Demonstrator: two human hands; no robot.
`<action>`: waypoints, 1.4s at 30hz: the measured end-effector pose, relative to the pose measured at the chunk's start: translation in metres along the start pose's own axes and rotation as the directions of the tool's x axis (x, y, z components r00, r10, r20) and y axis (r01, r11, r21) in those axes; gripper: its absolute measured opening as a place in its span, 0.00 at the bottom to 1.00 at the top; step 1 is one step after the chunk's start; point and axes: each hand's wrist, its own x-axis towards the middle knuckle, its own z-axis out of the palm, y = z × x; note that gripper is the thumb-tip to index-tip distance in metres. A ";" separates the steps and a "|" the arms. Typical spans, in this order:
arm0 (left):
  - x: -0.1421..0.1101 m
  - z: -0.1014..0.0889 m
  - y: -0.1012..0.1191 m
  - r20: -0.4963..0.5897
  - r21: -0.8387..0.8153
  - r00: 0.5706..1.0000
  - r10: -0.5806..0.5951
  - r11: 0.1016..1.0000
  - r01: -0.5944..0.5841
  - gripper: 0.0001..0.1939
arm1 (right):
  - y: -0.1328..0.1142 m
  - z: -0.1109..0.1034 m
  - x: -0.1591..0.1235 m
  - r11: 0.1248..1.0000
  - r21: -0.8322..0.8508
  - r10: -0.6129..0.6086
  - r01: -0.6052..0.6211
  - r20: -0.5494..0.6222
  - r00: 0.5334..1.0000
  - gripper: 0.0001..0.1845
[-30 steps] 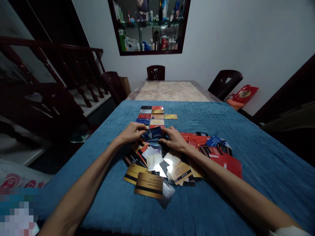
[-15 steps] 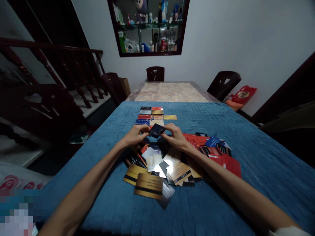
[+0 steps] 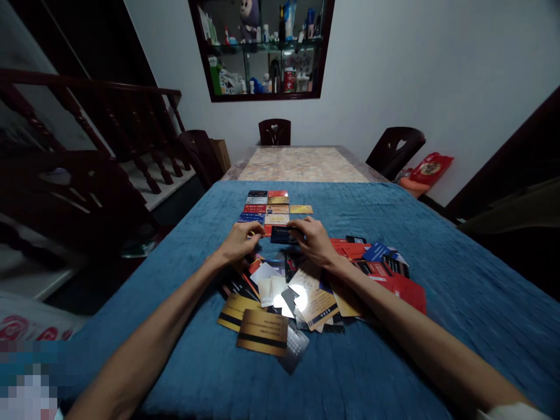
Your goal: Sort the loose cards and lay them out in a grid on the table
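Note:
A dark card (image 3: 281, 235) is pinched between the thumb and fingers of my right hand (image 3: 314, 240), low over the front of the laid-out cards. To its left, my left hand (image 3: 242, 240) has let go of it; its fingers are curled, with a small gap between thumb and fingertips. Red, blue, white and gold cards lie in neat columns beyond my hands, among them a red card (image 3: 254, 209) and a white card (image 3: 277, 219). Nearer me spreads a loose pile with a gold card (image 3: 262, 332) and a glossy pale-gold card (image 3: 318, 300).
Red cards (image 3: 405, 291) and a blue card (image 3: 376, 252) are heaped beside my right forearm. One yellow card (image 3: 301, 209) sticks out right of the columns. A blue cloth (image 3: 459, 326) covers the near table. Chairs stand around it, including one at the far end (image 3: 275, 133).
The dark card has been turned over and brought down flatter, from a two-handed hold to my right hand alone. My left hand has come off its edge.

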 end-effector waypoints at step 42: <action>-0.003 0.043 -0.002 -0.208 0.050 0.978 0.019 0.999 -0.009 0.11 | 0.002 -0.014 0.001 0.980 -0.105 0.183 -0.167 0.168 0.969 0.12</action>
